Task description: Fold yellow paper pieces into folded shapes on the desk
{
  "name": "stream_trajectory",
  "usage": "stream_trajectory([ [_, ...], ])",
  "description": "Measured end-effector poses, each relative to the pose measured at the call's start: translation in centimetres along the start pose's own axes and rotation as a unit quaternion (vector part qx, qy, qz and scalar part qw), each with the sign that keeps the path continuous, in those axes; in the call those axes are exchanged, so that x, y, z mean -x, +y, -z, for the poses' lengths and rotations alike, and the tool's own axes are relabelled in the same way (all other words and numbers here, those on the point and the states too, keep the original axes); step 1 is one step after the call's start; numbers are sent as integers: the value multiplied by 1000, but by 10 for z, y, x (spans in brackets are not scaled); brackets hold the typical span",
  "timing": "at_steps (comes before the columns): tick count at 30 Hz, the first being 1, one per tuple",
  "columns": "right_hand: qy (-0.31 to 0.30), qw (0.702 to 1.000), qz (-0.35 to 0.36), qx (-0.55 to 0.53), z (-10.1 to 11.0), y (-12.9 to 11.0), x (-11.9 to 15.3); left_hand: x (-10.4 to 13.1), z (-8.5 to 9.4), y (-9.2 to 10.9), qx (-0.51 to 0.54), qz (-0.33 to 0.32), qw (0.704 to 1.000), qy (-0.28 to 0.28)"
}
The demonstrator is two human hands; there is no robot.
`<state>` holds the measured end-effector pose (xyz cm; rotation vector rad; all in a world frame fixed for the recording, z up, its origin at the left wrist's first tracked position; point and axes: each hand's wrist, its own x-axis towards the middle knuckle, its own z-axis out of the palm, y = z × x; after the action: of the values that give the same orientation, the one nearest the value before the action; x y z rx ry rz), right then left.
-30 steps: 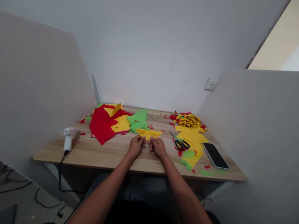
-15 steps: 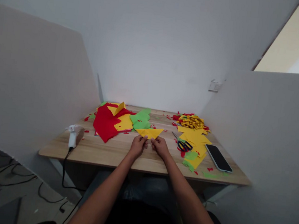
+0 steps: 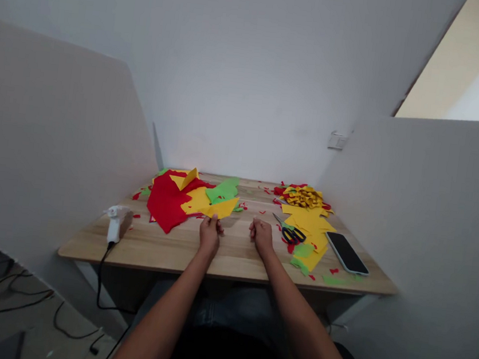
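Note:
My left hand [image 3: 210, 235] pinches the lower edge of a folded yellow sheet [image 3: 223, 208], which tilts up to the right above the table. Whether it is felt or paper I cannot tell. Apart from the sheet, to its right, my right hand [image 3: 261, 235] has its fingers curled together, with nothing visible in them. Dark-handled scissors [image 3: 294, 234] lie just right of that hand, blades pointing away to the left. Behind the yellow sheet is a green sheet [image 3: 224, 190], and to its left a large red sheet [image 3: 167, 206] rests over yellow ones.
A white glue gun [image 3: 114, 227] stands at the left, its cord dropping off the wooden table [image 3: 148, 253]. Flat yellow pieces [image 3: 310, 225] lie on the right, a heap of folded yellow pieces [image 3: 302, 196] behind them. A phone [image 3: 347, 253] is beside them. Partitions enclose both sides.
My right hand has let go of the yellow sheet and moved slightly right. The left hand has shifted left with the sheet, which now tilts. The camera view has shifted a little.

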<state>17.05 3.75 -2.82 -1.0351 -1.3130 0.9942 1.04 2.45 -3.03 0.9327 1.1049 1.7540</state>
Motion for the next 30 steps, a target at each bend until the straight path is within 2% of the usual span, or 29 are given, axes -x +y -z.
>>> stream_trajectory([
  [2,-32,999,4,-1,0,-1,1,0,2,1,21,2,1000,-17],
  [5,-96,995,21,32,-2,-3,4,5,0,-1,-36,5,992,-123],
  [8,-98,993,39,61,-3,0,4,10,-3,-4,-92,-2,978,-185],
  [16,-116,990,42,76,-1,3,2,5,-5,-3,-95,-27,987,-128],
  [24,-129,988,25,86,-3,-1,6,5,-2,0,-138,-19,982,-131],
  [30,-133,989,26,64,-2,-3,6,4,-2,-2,-86,-14,986,-143],
])
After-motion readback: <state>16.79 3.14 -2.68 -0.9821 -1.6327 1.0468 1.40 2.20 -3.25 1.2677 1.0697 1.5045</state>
